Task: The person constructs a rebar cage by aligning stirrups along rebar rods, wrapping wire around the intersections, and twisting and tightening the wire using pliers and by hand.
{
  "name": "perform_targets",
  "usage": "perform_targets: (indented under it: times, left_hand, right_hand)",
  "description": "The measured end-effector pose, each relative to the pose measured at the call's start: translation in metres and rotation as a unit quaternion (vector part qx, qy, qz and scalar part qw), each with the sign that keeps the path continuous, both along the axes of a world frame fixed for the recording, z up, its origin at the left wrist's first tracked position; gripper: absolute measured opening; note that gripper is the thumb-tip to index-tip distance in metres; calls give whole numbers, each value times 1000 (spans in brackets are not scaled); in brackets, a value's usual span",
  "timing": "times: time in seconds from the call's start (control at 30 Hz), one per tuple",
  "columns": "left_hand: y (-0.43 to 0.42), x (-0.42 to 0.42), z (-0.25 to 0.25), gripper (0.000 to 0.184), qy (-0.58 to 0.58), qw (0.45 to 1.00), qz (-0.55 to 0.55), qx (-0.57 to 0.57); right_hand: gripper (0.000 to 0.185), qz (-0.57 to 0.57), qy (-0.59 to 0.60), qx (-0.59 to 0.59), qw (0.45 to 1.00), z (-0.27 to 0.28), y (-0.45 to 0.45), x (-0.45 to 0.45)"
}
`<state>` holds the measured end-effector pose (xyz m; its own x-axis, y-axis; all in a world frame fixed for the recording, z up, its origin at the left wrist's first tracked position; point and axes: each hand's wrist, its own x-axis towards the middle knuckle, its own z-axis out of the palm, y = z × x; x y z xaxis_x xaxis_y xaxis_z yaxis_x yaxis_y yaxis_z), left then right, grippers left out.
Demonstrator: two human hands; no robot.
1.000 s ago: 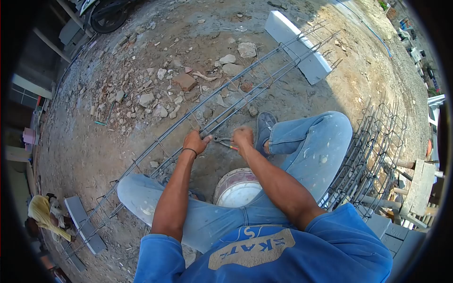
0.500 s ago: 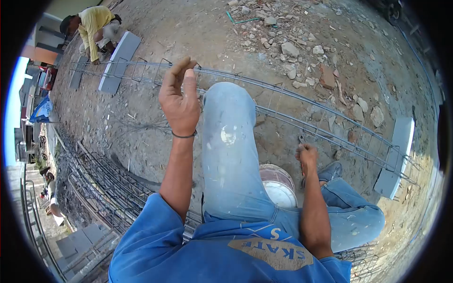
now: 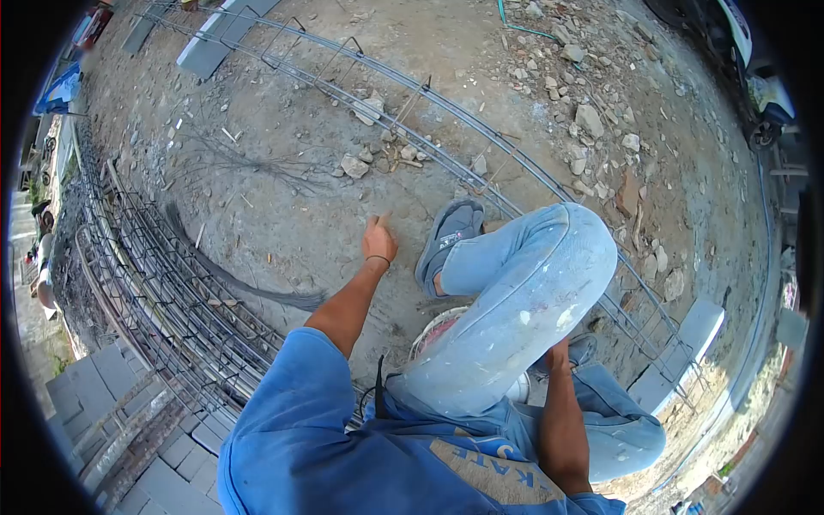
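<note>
My left hand [image 3: 380, 239] reaches down over the bare dirt beside my left shoe [image 3: 450, 242]. Its fingers show only in part; at least one is stretched out, and I see nothing held. Behind my bent knee, my right hand [image 3: 558, 354] is mostly covered, so its fingers and anything in them are hidden. Past my knees runs a long rebar cage [image 3: 412, 142] of steel bars with thin stirrups. A grey block [image 3: 682, 354] lies under its near end and another grey block [image 3: 210, 39] under its far part. A bucket [image 3: 438, 326] is partly covered by my leg.
More rebar cages [image 3: 163, 292] lie stacked at my left, with a bundle of thin wire [image 3: 257, 292] alongside. Rubble [image 3: 592, 120] is scattered beyond the cage. Grey paving blocks [image 3: 167, 463] are at lower left. A motorbike [image 3: 755, 86] stands at upper right.
My left hand has dropped from above the cage toward the ground. My left knee has swung right, covering my right hand, which earlier held an orange-handled tool. The view has tilted; the other person is mostly out of sight.
</note>
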<state>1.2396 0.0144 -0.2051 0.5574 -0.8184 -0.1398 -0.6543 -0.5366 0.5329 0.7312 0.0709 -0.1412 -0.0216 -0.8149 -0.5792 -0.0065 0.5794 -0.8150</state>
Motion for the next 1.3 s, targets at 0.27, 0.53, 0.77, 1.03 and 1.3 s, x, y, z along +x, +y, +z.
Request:
perform_targets:
  times: [0.27, 0.53, 0.77, 1.03, 1.3]
  left_hand:
    - [-98, 7, -38, 34, -235, 899, -367, 36]
    - [-92, 65, -6, 34, -220, 876, -410, 128]
    - [-20, 126, 127, 23, -222, 963, -149, -36]
    - [8, -20, 426, 25, 378, 864, -180, -281]
    - [27, -293, 505, 20, 606, 672, -425, 29]
  right_hand:
    - [27, 156, 415, 53, 895, 51, -10, 32]
    - [33, 131, 389, 61, 910, 42, -4, 31]
    - [33, 123, 387, 24, 913, 81, -24, 40]
    - [25, -44, 186, -305, 933, 315, -56, 72]
    - [38, -205, -223, -526, 795, 442, -9, 63]
